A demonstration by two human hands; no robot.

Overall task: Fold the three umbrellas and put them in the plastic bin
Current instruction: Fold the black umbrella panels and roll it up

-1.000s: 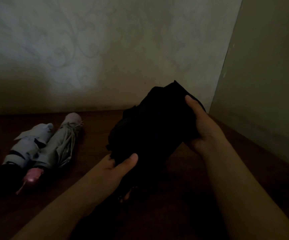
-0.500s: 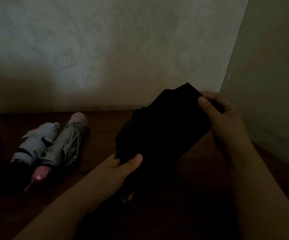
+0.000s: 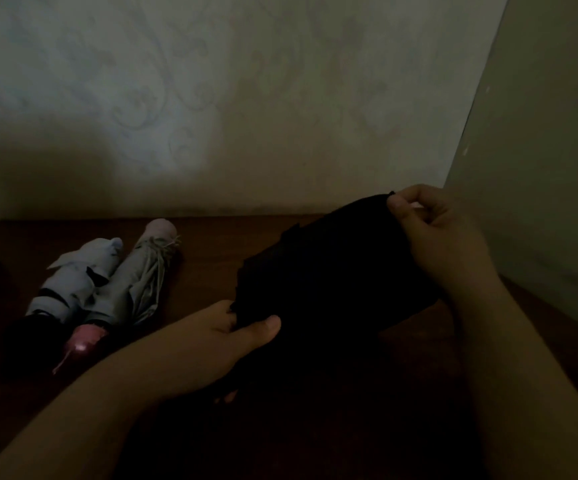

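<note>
Pale blue umbrella [image 3: 76, 282]: collapsed, lying on the tabletop [image 3: 211, 258] at far left, dark handle end toward the near side.
Grey umbrella [image 3: 138, 278]: just right of the blue one and touching it, folded, pink handle [image 3: 83, 342] at its near end, long axis running near-left to far-right.
Plastic bin: not clearly in view; a pale edge at the far left border may be it, but I cannot tell.
Left hand [image 3: 211, 348]: its grip is closed around the near, lower end of the black umbrella, thumb on top, fingers curled beneath.
Black umbrella [image 3: 332, 271]: held above the tabletop between both hands, long axis slanting from near-left up to far-right; its folds are lost in the dark.
Right hand [image 3: 443, 244]: at the far, upper end, thumb and forefinger pinching the edge of the black cloth near the tip.
Key relation: the loose cloth lies left of and below the right grip, so that hand is the nearer one for gathering it around the shaft, while the left likely steadies the handle end.
</note>
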